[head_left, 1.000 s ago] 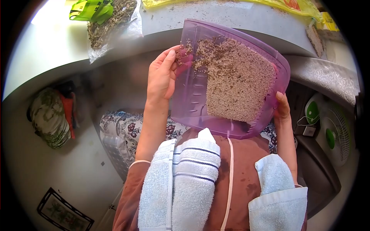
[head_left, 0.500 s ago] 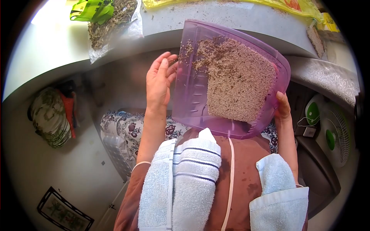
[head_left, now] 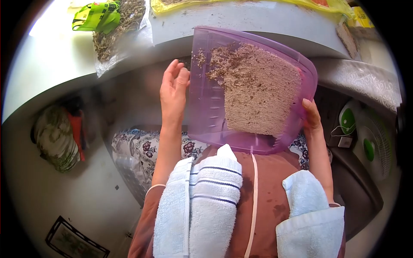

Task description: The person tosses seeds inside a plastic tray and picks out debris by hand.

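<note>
A purple translucent tray (head_left: 206, 103) is held tilted in front of my body, near the counter's edge. Pale grains (head_left: 262, 94) cover much of its floor, with darker bits (head_left: 221, 64) scattered at the upper left. My right hand (head_left: 312, 115) grips the tray's right rim, thumb on the near side, the other fingers hidden behind it. Beside the tray's left edge, my left hand (head_left: 174, 88) is raised with its fingertips curled together near the thumb. Whether anything lies between those fingertips is too small to make out.
A white counter (head_left: 254, 21) curves across the top, bearing a clear bag of dried pieces (head_left: 124, 26), a green bag (head_left: 97, 17) and yellow plastic (head_left: 172, 6). At the right stand a fan (head_left: 374, 148) and a brown seat (head_left: 355, 185). A patterned cloth (head_left: 137, 148) lies below.
My left hand has moved off the tray's left part to just outside its edge. The tray has shifted slightly left in view, still held by my right hand.
</note>
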Demonstrator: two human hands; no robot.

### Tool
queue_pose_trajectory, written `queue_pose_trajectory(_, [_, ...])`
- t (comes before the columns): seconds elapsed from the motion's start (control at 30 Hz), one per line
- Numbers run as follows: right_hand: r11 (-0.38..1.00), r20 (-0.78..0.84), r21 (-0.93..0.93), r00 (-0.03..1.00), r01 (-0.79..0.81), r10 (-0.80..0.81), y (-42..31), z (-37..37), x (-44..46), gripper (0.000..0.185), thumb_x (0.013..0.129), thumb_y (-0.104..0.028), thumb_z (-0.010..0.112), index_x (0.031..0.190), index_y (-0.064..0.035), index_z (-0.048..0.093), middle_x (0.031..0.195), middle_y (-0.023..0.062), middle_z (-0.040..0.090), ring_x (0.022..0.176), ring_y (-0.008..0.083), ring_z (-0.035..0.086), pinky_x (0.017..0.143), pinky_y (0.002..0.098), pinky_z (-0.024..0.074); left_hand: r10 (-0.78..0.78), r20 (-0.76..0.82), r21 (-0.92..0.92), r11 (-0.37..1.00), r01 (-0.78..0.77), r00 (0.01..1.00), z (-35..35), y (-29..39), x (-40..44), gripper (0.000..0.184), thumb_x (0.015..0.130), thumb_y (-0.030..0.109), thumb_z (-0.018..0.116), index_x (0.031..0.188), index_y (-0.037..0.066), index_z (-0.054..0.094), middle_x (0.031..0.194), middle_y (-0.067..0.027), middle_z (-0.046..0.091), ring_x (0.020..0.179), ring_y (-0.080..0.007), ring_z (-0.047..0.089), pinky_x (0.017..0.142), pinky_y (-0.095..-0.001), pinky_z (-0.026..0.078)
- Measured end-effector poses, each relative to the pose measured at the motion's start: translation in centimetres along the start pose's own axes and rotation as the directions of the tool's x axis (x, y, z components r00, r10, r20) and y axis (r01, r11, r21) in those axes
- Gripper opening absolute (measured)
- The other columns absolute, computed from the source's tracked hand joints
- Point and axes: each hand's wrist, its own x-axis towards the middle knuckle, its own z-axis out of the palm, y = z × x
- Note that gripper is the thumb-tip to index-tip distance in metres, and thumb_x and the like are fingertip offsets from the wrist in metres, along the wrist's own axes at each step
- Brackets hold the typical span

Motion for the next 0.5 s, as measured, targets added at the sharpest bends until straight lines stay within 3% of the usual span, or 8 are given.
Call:
queue_pose_trajectory(0.03, [1.0,0.008,-0.006,1.0,0.001,-0.001,0.0,-0.1,0.1,0.085,0.072,-0.036,0.073,0.14,-0.0007,0.034,0.135,0.0116,0.047,0.121,0.0246,0.048,0.104,0.0376,0.0365,0.044,0.159,0.042,0.998,-0.051,0.986,0.3,0.2,-0.4,0.04,0.096,0.022,0.054,0.129,0.0,0.048,0.112,-0.0076,0.061,0.094,-0.0126,0.06,0.084,-0.0243,0.048])
queue_pose_trajectory(0.13, [1.0,0.007,-0.013,1.0,-0.005,0.005,0.3,-0.5,0.3,0.085,0.072,-0.037,0.073,0.139,0.0,0.035,0.133,0.0117,0.048,0.121,0.0242,0.048,0.104,0.0374,0.0366,-0.101,0.081,0.077,0.993,0.094,0.992,0.2,0.8,0.3,0.035,0.096,0.014,0.054,0.126,-0.002,0.05,0.109,-0.0094,0.063,0.092,-0.0127,0.06,0.08,-0.0247,0.049])
queue_pose_trajectory(0.17, [1.0,0.006,-0.017,1.0,-0.005,0.005,0.3,-0.6,0.4,0.085,0.072,-0.038,0.073,0.138,0.0001,0.036,0.133,0.0117,0.048,0.121,0.0241,0.048,0.103,0.0374,0.0367,0.048,-0.035,0.012,0.999,-0.048,0.998,0.0,-0.1,0.7,0.028,0.095,0.011,0.053,0.121,-0.002,0.055,0.114,-0.0112,0.061,0.096,-0.0134,0.059,0.082,-0.0266,0.049])
queue_pose_trajectory(0.2, [1.0,0.003,-0.021,1.0,-0.005,0.005,0.3,-0.6,0.4,0.085,0.072,-0.038,0.073,0.138,0.0001,0.036,0.132,0.0117,0.049,0.12,0.0241,0.048,0.103,0.0374,0.0367,0.278,-0.203,0.203,0.95,-0.237,0.939,0.1,0.1,1.2,0.026,0.092,0.006,0.056,0.118,0.001,0.058,0.117,-0.0111,0.058,0.1,-0.0169,0.057,0.084,-0.0291,0.048])
queue_pose_trajectory(0.23, [0.999,-0.006,-0.034,1.0,0.002,-0.002,0.2,-0.4,0.5,0.085,0.072,-0.039,0.073,0.138,0.0002,0.036,0.132,0.0119,0.049,0.12,0.0241,0.049,0.103,0.0373,0.0369,0.439,-0.186,0.438,0.838,-0.326,0.879,0.0,0.4,0.8,0.026,0.09,0.005,0.058,0.117,0.003,0.059,0.116,-0.0109,0.058,0.102,-0.0185,0.057,0.084,-0.0301,0.047])
queue_pose_trajectory(0.3, [0.998,-0.023,-0.058,1.0,0.008,-0.009,0.0,0.1,0.4,0.086,0.071,-0.039,0.074,0.138,0.0002,0.037,0.131,0.0123,0.05,0.119,0.0242,0.05,0.103,0.0372,0.0373,0.691,0.05,0.711,0.483,-0.511,0.722,0.2,1.6,-0.6,0.025,0.085,0.009,0.066,0.11,0.006,0.065,0.109,-0.0075,0.059,0.093,-0.0186,0.058,0.081,-0.0289,0.048])
queue_pose_trajectory(0.4, [0.997,-0.008,-0.07,1.0,-0.014,0.013,-0.2,0.1,0.8,0.087,0.07,-0.04,0.075,0.137,0.0006,0.037,0.131,0.0129,0.05,0.119,0.0241,0.05,0.103,0.037,0.0381,0.657,0.447,0.613,0.27,-0.742,0.608,2.7,3.4,-1.2,0.024,0.08,0.009,0.07,0.104,0.006,0.067,0.107,-0.0085,0.059,0.09,-0.0208,0.059,0.079,-0.0296,0.048])
queue_pose_trajectory(0.5, [0.997,0.004,-0.068,0.999,-0.031,0.032,-0.4,0.3,0.9,0.088,0.069,-0.04,0.076,0.137,0.001,0.037,0.131,0.0132,0.05,0.118,0.0239,0.05,0.102,0.0366,0.0389,0.531,0.537,0.607,0.298,-0.737,0.656,5.1,4.3,-0.3,0.03,0.075,0.008,0.072,0.104,0.006,0.066,0.103,-0.0085,0.058,0.089,-0.0232,0.059,0.077,-0.032,0.049])
